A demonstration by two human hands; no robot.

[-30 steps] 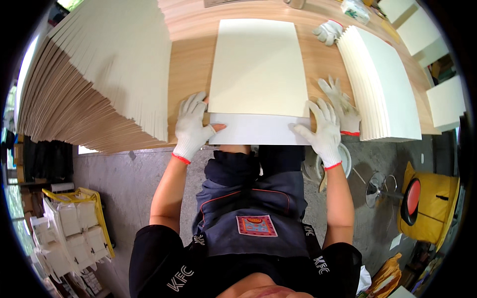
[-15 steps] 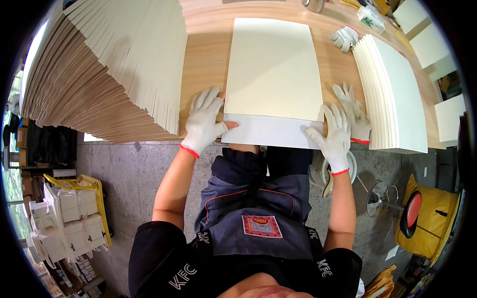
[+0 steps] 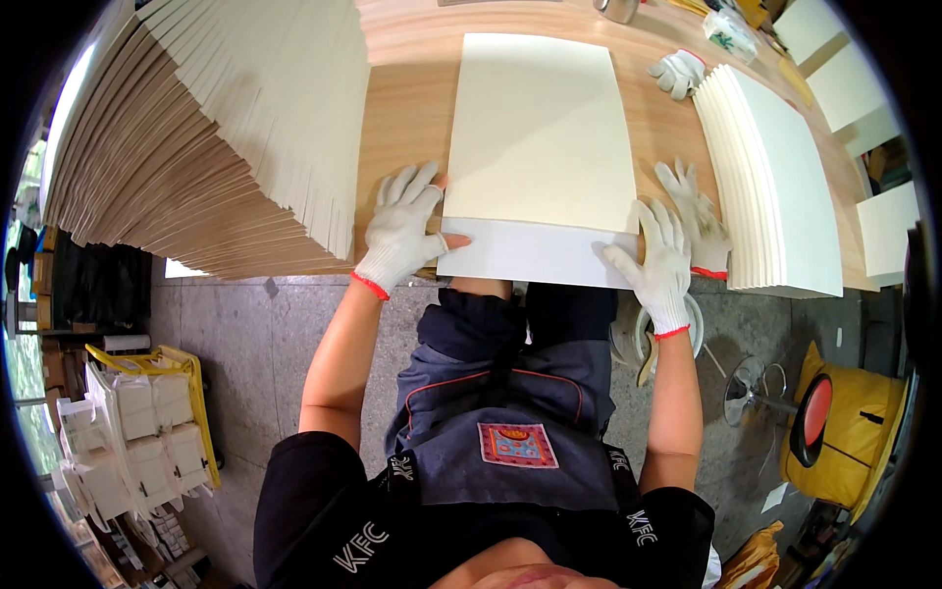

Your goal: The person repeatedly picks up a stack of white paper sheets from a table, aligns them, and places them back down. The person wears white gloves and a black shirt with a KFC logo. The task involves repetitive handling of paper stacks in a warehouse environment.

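Observation:
A cream-coloured board or sheet lies lengthwise on the wooden table in front of me. Along its near end shows a white sheet or strip, reaching the table's front edge; I cannot tell how the two join. My left hand, in a white knit glove with bare thumb tip, lies spread at the left edge, its thumb on the near-left corner. My right hand, also gloved, rests with fingers extended along the right edge and thumb on the white part. A loose white glove lies just right of it.
A tall fanned stack of cream sheets covers the table's left. At right stands a smaller stack of boards, with another glove behind it. A metal cup and tissue pack sit farther back. Below is a bucket.
Both hands have shifted slightly away from me, and the cream and white pieces have moved a little the same way. Neither hand's pose has clearly changed.

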